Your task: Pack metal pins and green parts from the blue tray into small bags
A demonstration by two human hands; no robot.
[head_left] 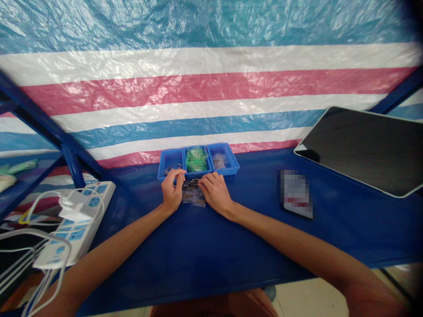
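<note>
My left hand (172, 192) is at the front of a blue three-part bin, its fingers pinched together near the left compartment. What the pinch holds, if anything, is too small to make out. Curled fingers of my right hand (216, 191) rest at the right side of a pile of small clear plastic bags (193, 197) with thin pieces in them; whatever they grip is hidden. Thin dark metallic pieces lie in the left compartment (164, 162). Green packets (197, 159) fill the middle one, and small clear bags (219, 161) lie in the right one.
A white power strip (105, 192) with plugs and cables stands at the left table edge. On the right lie a blurred phone-like object (296, 193) and a large dark-screened tablet or monitor (363, 149). A striped plastic sheet (198, 92) hangs behind the blue table (185, 255).
</note>
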